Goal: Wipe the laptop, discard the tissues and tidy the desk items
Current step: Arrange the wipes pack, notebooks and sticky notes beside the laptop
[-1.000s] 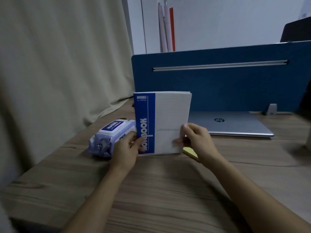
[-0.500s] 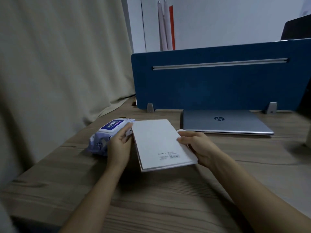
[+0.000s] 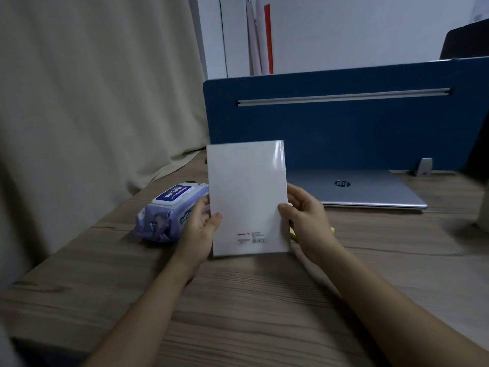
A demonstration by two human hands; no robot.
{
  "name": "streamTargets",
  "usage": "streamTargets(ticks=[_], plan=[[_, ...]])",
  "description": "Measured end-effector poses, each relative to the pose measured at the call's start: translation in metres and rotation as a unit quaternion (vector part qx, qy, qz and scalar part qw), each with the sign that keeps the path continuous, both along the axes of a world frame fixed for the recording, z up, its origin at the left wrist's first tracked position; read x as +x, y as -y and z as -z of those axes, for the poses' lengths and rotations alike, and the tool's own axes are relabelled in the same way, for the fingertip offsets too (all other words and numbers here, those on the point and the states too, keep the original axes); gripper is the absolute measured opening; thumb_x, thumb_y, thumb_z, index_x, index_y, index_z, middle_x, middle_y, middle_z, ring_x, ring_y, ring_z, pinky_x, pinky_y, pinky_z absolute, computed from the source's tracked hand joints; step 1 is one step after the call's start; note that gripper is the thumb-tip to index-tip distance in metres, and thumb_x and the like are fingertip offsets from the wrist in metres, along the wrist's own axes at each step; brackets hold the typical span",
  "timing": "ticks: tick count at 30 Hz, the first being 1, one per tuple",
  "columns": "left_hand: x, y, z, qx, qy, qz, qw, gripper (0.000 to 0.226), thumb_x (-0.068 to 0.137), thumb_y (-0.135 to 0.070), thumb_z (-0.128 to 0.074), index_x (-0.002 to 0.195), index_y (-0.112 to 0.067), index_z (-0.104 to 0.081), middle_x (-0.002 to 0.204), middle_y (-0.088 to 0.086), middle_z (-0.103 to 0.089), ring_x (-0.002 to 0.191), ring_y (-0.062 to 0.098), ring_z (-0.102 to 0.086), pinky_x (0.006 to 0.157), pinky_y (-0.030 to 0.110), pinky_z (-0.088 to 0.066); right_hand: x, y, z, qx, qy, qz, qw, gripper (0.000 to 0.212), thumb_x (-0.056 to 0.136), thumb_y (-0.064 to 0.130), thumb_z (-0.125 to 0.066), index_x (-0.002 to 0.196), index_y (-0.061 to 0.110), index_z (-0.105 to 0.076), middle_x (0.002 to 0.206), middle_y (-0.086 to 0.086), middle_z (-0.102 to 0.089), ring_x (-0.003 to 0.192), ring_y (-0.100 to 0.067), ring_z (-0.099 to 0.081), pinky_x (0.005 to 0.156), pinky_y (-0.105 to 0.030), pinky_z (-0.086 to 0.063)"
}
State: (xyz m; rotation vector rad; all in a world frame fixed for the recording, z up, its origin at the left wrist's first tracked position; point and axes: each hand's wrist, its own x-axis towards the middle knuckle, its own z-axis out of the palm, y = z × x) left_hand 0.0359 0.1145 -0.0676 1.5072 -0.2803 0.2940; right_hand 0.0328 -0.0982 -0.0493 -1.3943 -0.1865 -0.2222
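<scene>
I hold a notebook upright above the wooden desk, its plain white back cover with a small barcode facing me. My left hand grips its left edge and my right hand grips its right edge. A closed silver laptop lies flat behind it on the right. A purple pack of wet wipes lies on the desk just left of my left hand. A sliver of something yellow shows on the desk behind my right hand.
A blue divider panel stands along the desk's far edge behind the laptop. A beige curtain hangs at the left. A pale object sits at the right edge of the view.
The notebook was turned over from its blue front cover to its white back, tipped down flat, then raised upright again. Both hands kept their hold on its sides.
</scene>
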Motion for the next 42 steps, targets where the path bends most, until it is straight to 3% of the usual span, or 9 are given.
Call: streamTargets(ticks=[5,16,19,24,27,31,35,38,42], plan=[[0.0,-0.003,-0.001,0.019,0.027,-0.005,0.999,0.03,0.099,0.003,-0.046,0.117,-0.02,-0.048,0.116,0.009,-0.068,0.101,0.015,-0.067,0.086,0.026,-0.054,-0.002,-0.004,-0.001,-0.08,0.055,0.01,0.995,0.052,0.089,-0.009,-0.044,0.106,0.035,-0.067,0.107,0.01,-0.073,0.101,-0.013,-0.067,0.089,-0.034,-0.054],[0.004,-0.003,0.005,-0.009,0.056,-0.079,0.995,0.022,0.087,-0.017,-0.061,0.099,-0.035,-0.056,0.104,-0.002,-0.074,0.1,0.02,-0.069,0.08,0.032,-0.055,-0.003,-0.012,0.012,-0.325,0.128,0.126,0.928,0.056,0.09,0.012,-0.061,0.14,0.027,-0.04,0.133,0.006,-0.043,0.116,-0.005,-0.049,0.101,-0.027,-0.043],[0.001,0.002,0.003,-0.038,0.069,-0.081,0.994,0.023,0.084,-0.022,-0.064,0.098,-0.038,-0.056,0.105,-0.006,-0.073,0.097,0.014,-0.069,0.072,0.023,-0.054,-0.011,-0.023,0.013,-0.426,0.18,0.082,0.883,0.062,0.086,0.025,-0.069,0.142,0.021,-0.043,0.149,-0.003,-0.036,0.136,-0.023,-0.034,0.11,-0.031,-0.031],[-0.004,0.011,0.003,-0.122,0.044,-0.002,0.992,0.042,0.083,-0.009,-0.063,0.122,-0.021,-0.053,0.112,0.0,-0.071,0.103,0.017,-0.069,0.076,0.024,-0.055,-0.02,-0.033,0.025,-0.579,0.204,0.0,0.789,0.104,0.081,0.046,-0.07,0.155,0.016,-0.003,0.164,-0.007,0.001,0.15,-0.027,0.004,0.119,-0.038,-0.001],[-0.008,0.011,-0.002,-0.14,0.024,0.013,0.99,0.049,0.08,-0.012,-0.064,0.126,-0.023,-0.053,0.114,0.0,-0.071,0.105,0.016,-0.068,0.076,0.024,-0.055,-0.02,-0.032,0.021,-0.634,0.302,0.085,0.707,0.075,0.093,0.019,-0.055,0.153,0.004,-0.012,0.161,-0.02,-0.015,0.148,-0.038,-0.015,0.123,-0.043,-0.005],[-0.011,0.014,-0.007,-0.212,-0.03,0.085,0.973,0.05,0.083,-0.03,-0.065,0.129,-0.015,-0.053,0.121,0.009,-0.069,0.109,0.023,-0.067,0.079,0.032,-0.056,-0.021,-0.03,0.016,-0.551,0.292,0.097,0.776,0.064,0.093,-0.001,-0.044,0.152,0.008,-0.024,0.157,-0.015,-0.031,0.142,-0.032,-0.033,0.117,-0.036,-0.024],[-0.009,0.016,-0.006,-0.165,-0.065,0.074,0.981,0.055,0.09,-0.047,-0.055,0.132,-0.012,-0.054,0.133,0.011,-0.062,0.117,0.03,-0.063,0.087,0.034,-0.054,-0.024,-0.019,0.007,-0.34,0.185,0.135,0.912,0.033,0.096,0.006,-0.051,0.126,0.016,-0.062,0.117,-0.01,-0.067,0.098,-0.022,-0.062,0.075,-0.015,-0.045],[-0.006,0.019,-0.002,-0.123,-0.079,0.043,0.988,0.052,0.078,-0.046,-0.06,0.123,-0.02,-0.058,0.132,0.008,-0.062,0.116,0.021,-0.062,0.092,0.032,-0.049,-0.026,-0.016,-0.002,-0.056,0.067,0.045,0.995,0.018,0.096,0.01,-0.054,0.104,0.019,-0.068,0.101,-0.006,-0.071,0.098,-0.03,-0.065,0.085,-0.043,-0.055],[-0.006,0.02,0.001,-0.053,-0.087,0.102,0.99,0.049,0.092,-0.047,-0.056,0.133,-0.021,-0.052,0.127,0.008,-0.066,0.117,0.023,-0.063,0.097,0.043,-0.05,-0.027,-0.019,-0.007,0.269,-0.069,-0.124,0.953,0.031,0.091,0.005,-0.06,0.12,0.015,-0.057,0.115,-0.009,-0.069,0.106,-0.029,-0.069,0.082,-0.048,-0.059]])
